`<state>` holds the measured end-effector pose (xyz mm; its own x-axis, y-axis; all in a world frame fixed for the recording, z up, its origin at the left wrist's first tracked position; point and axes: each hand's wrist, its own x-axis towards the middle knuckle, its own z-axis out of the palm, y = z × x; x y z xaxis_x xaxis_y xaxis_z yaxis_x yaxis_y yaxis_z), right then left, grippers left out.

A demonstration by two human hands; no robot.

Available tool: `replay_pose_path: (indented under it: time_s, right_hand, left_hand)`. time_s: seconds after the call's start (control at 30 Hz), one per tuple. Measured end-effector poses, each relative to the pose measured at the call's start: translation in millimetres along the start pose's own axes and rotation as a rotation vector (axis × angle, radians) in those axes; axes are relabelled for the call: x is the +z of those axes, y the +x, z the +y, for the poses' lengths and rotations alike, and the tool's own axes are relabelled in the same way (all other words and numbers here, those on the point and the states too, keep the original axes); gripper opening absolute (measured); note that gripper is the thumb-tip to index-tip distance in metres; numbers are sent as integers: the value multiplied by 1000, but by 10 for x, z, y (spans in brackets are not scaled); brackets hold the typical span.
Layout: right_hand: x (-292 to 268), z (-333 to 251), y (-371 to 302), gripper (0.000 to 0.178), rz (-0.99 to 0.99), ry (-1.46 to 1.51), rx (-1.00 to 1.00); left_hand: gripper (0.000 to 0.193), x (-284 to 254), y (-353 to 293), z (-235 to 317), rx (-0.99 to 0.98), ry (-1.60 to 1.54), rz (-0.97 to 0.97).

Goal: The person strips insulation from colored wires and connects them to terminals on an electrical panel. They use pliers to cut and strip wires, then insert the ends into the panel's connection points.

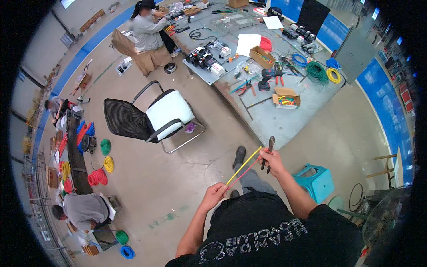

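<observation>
Black short-sleeved shirt with sparkly print is closest to the lens, on the near side of a big grey metal-topped tabletop. Just off that tabletop's near corner, a thin yellow strand and a thin red strand run nearly side by side (wire or tubing, can't tell). Hands: left hand pinches them farther from the tabletop, right hand pinches closer to it, gripping a dark pliers-like tool too. Looks like a hold-both-straight step; I'd say the next move calls for steady pinches and no snagging.
</observation>
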<state>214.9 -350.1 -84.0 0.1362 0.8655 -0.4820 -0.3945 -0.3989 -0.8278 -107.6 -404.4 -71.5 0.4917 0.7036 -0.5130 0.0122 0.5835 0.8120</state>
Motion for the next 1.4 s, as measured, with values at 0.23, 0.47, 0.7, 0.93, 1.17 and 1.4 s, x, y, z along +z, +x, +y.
replay_pose_path:
  time_s: [0.23,0.47,0.7,0.93,1.17,1.4]
  right_hand:
    - [238,-604,1761,20,6,187,-55]
    - [468,-1556,3081,12,53,311,-109]
    - [747,-2152,3915,17,-16,298,-78]
    - [1258,-2422,4931,18,137,155,-90]
    - [2106,-2786,6578,16,299,105,-69]
    - [2486,-3052,7897,22,405,146,7]
  left_hand:
    - [18,-758,899,910,-71,101,127]
    - [11,-1518,2001,2281,-20,60,274]
    - [12,-2146,3071,3417,127,-282,386]
    - [14,-3288,4475,4021,106,-281,378]
    - [17,-4580,6184,4432,64,-253,420]
    - [23,-5116,7247,4953,-64,-135,394]
